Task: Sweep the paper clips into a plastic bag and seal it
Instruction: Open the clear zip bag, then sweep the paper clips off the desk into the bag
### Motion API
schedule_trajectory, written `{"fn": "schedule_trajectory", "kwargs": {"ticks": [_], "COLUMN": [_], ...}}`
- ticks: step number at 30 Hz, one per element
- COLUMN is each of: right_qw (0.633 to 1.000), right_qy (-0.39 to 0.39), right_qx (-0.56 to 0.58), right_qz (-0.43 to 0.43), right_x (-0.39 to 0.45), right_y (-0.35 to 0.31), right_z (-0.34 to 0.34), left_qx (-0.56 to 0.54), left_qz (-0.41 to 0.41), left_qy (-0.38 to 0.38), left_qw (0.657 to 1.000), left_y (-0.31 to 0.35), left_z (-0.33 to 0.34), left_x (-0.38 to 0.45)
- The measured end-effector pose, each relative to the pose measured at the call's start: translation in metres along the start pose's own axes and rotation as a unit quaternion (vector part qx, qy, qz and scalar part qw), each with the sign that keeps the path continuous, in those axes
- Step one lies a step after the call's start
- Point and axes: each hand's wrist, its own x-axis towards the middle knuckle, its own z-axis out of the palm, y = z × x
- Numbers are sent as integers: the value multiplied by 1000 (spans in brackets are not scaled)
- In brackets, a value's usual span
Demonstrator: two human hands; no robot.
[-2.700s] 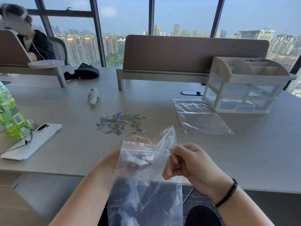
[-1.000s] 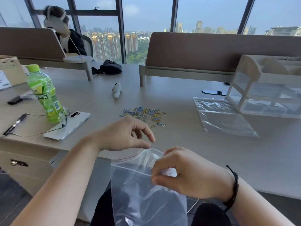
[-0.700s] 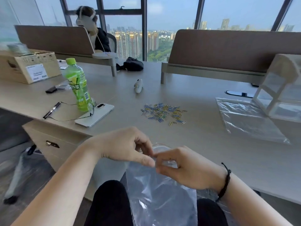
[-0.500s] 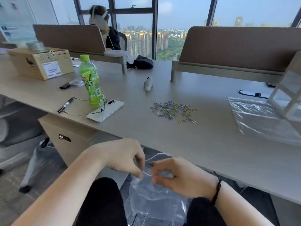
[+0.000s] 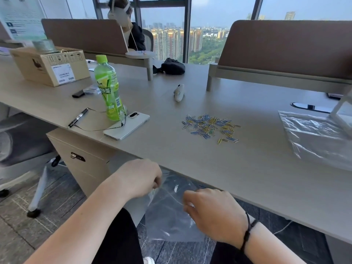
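A clear plastic bag point(image 5: 169, 212) hangs below the table's front edge, over my lap. My left hand point(image 5: 140, 178) pinches its top left corner and my right hand point(image 5: 211, 208) pinches its top right side, stretching the mouth between them. A loose pile of blue, yellow and silver paper clips point(image 5: 209, 125) lies on the grey table point(image 5: 238, 168), well beyond both hands. My fingertips are curled under, so the bag's opening itself is hard to make out.
More clear bags point(image 5: 316, 138) lie flat at the right by a white organiser point(image 5: 342, 109). Left of the clips stand a green bottle point(image 5: 108, 88), a white phone point(image 5: 127, 126), glasses, a pen point(image 5: 78, 118) and a cardboard box point(image 5: 49, 64). A white controller point(image 5: 179, 92) lies behind the clips.
Both hands have lowered the bag from above the table to below its front edge and pulled apart along the bag's top. The view has swung to the left.
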Motion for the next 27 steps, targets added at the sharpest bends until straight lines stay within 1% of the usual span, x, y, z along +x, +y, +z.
{"fn": "schedule_trajectory", "kwargs": {"ticks": [3,6,9,11,16,19,21,22,23,24,26,27], "right_qw": [1000,999,999,999,999,998,989,977,962,949,932,927], "right_qy": [3,-3,-14,-16,22,41,36,38,66,121,236,262], "right_qx": [-17,-24,-21,-21,-9,40,139,206,263,287,248,215], "right_qz": [12,28,45,44,34,35,27,30,39,57,121,159], "right_x": [0,1,0,-2,-5,-4,-2,0,4,10,29,40], "right_y": [1,3,1,0,1,8,16,23,33,46,83,102], "right_z": [-4,-4,-9,-14,-27,-33,-44,-50,-58,-65,-72,-73], "left_qx": [-29,-84,-151,-195,-300,-332,-340,-346,-352,-357,-359,-359], "left_qz": [28,57,95,110,119,138,137,134,134,134,129,126], "left_qy": [-1,-21,-41,-40,-45,-44,-33,-31,-29,-27,-21,-18], "left_qw": [999,995,983,974,945,932,930,928,926,924,924,925], "left_y": [2,10,17,19,25,31,31,30,29,28,26,25], "left_z": [-3,-7,-6,-5,-11,-13,-12,-12,-11,-10,-7,-6], "left_x": [9,9,9,9,5,5,5,4,4,4,2,1]}}
